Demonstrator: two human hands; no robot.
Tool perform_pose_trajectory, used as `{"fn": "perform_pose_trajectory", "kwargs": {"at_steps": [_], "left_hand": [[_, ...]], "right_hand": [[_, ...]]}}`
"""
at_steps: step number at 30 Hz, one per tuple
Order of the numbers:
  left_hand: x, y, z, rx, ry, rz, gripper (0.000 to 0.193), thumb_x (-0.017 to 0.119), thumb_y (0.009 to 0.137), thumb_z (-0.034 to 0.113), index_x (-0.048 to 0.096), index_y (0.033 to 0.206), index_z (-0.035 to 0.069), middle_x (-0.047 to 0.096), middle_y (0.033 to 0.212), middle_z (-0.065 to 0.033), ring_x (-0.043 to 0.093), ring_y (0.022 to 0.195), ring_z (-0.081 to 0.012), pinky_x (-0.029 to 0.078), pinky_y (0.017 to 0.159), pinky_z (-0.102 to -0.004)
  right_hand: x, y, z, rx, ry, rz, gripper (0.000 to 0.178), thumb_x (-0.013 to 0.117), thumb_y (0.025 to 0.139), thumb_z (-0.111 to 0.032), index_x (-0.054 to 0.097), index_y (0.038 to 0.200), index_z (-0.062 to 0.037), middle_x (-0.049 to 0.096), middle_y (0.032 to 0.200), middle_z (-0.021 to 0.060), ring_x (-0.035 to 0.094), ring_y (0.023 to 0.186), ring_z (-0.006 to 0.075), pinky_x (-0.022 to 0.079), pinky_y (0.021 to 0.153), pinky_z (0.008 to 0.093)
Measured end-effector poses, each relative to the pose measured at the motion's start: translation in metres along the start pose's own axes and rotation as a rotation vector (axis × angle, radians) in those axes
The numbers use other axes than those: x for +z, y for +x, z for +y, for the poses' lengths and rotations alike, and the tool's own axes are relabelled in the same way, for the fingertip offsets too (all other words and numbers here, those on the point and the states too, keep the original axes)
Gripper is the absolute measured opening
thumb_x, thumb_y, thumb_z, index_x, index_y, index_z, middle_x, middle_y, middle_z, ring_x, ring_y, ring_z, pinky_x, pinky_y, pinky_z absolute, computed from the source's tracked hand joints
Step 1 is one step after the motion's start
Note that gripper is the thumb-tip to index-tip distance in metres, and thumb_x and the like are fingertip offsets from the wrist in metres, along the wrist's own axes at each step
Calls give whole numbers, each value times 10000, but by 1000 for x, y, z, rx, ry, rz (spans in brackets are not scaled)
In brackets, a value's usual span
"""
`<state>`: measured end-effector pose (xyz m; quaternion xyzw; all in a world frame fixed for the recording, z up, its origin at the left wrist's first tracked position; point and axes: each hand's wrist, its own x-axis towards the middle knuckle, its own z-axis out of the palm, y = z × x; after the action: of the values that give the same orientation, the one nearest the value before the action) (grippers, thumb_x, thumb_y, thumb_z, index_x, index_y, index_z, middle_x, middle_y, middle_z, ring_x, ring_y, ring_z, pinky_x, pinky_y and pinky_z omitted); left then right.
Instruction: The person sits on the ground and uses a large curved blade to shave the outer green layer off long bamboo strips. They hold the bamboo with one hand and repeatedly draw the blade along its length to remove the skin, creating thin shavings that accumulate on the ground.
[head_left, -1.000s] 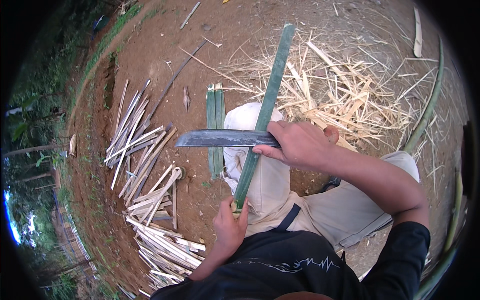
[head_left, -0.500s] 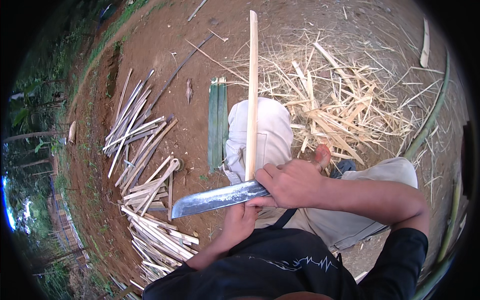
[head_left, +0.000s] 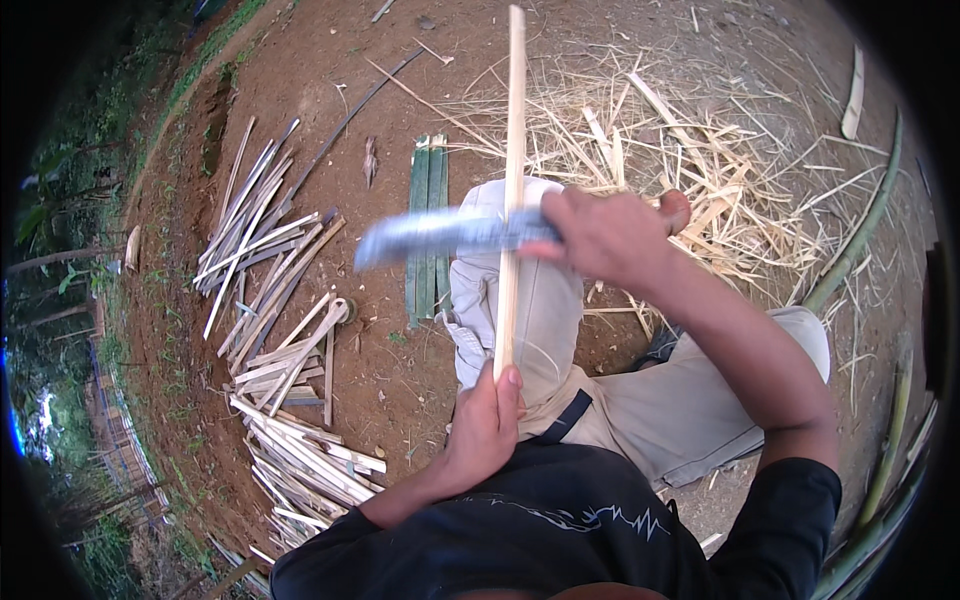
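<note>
My left hand (head_left: 480, 425) grips the near end of a long pale bamboo strip (head_left: 515, 110), with the thumb on top. The strip points away from me over my raised knee. In my right hand (head_left: 612, 238) is a machete (head_left: 440, 235), its wide blade smeared by motion and lying crosswise over the strip near the knee. The blade reaches out to the left; the brown end of its handle (head_left: 676, 212) shows past the right side of my fist. A thin curled shaving (head_left: 540, 352) stands near the strip just beyond my left hand.
Several green bamboo slats (head_left: 428, 220) lie on the dirt left of my knee. Further left are piles of split strips (head_left: 300, 455). A heap of pale shavings (head_left: 720, 200) spreads at the right, with a green bamboo pole (head_left: 860, 245) along the far right.
My right hand has pushed the machete away from me along the strip, from beside my left hand to above the knee. My left hand still holds the strip's near end.
</note>
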<state>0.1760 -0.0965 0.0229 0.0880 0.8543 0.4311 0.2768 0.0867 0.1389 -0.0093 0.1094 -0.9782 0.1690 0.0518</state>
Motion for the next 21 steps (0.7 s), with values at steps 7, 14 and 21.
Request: {"fn": "perform_pose_trajectory", "kwargs": {"at_steps": [7, 14, 21], "left_hand": [[-4, -13, -24, -39, -242, -98, 291, 342, 1049, 262, 471, 924, 34, 455, 616, 2, 390, 522, -47, 340, 490, -225], [-10, 12, -9, 49, -279, -50, 280, 361, 1044, 243, 489, 911, 33, 473, 620, -8, 426, 519, -57, 359, 485, -232], [-8, 14, 9, 143, -68, 7, 256, 378, 1035, 192, 509, 902, 17, 470, 569, -17, 441, 503, -72, 372, 488, -248]], "right_hand": [[-20, 31, 50, 410, 241, -58, 677, 282, 968, -607, 617, 912, -21, 610, 644, 127, 639, 601, 275, 520, 562, 412], [-19, -37, -52, -227, 19, -153, 571, 477, 868, -643, 513, 846, -74, 527, 650, 85, 586, 466, 235, 470, 435, 387], [-30, 4, 21, 211, 72, 44, 556, 477, 887, -613, 532, 865, -60, 619, 758, 163, 636, 629, 364, 494, 548, 456]]}}
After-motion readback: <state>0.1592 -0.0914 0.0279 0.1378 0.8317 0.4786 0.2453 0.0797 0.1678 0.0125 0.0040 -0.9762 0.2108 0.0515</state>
